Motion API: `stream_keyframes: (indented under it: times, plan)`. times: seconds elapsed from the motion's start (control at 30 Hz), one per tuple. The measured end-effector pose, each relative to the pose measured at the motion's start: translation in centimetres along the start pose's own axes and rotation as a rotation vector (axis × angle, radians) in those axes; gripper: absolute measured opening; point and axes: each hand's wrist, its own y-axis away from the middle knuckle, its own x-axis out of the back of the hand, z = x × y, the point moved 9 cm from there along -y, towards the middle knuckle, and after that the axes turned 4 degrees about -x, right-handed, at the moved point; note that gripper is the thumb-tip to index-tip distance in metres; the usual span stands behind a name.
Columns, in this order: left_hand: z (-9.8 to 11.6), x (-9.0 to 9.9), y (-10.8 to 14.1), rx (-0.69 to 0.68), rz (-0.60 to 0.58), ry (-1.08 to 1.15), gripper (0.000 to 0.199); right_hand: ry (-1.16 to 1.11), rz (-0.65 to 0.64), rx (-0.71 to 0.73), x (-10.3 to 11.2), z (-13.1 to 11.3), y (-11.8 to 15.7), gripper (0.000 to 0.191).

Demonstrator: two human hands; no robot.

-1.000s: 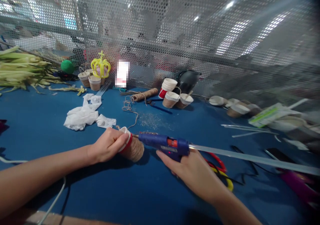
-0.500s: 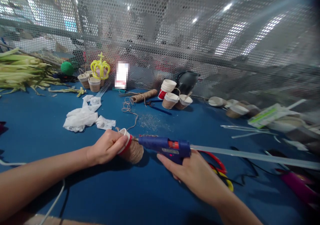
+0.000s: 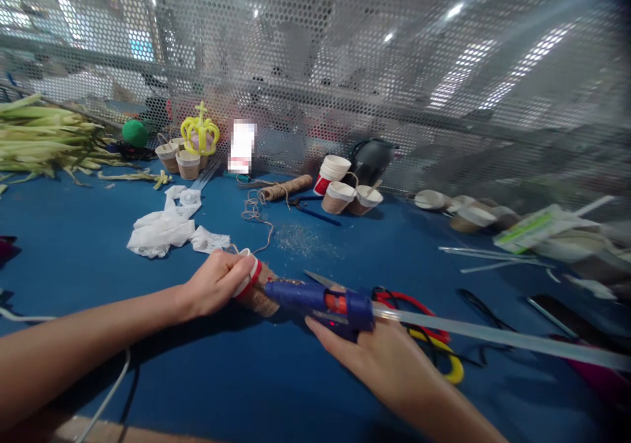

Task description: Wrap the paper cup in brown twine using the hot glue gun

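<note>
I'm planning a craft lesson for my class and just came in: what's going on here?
A person's left hand holds a small twine-wrapped cup, tilted, by its rim, above a red band. The right hand grips a blue glue gun, its tip at the wrapped side; whether glue is flowing can't be seen. A long translucent stick extends from the gun's back. Farther back lies a twine roll.

One glue gun (image 3: 315, 298), one held cup (image 3: 260, 303), one yellow crown (image 3: 200, 125), one green ball (image 3: 135, 133)
</note>
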Motion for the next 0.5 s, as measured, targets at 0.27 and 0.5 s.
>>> stream_keyframes:
  times: [0.27,0.5]
  plan:
    - [0.6,0.2,0.2,-0.105,-0.002,-0.123,0.041,-0.106,-0.062,-0.059,0.5,0.3,-0.7,0.026]
    - [2.0,-0.3,0.5,-0.254,-0.057,-0.178,0.036,-0.205,-0.148,-0.251,-0.7,2.2,-1.2,0.041]
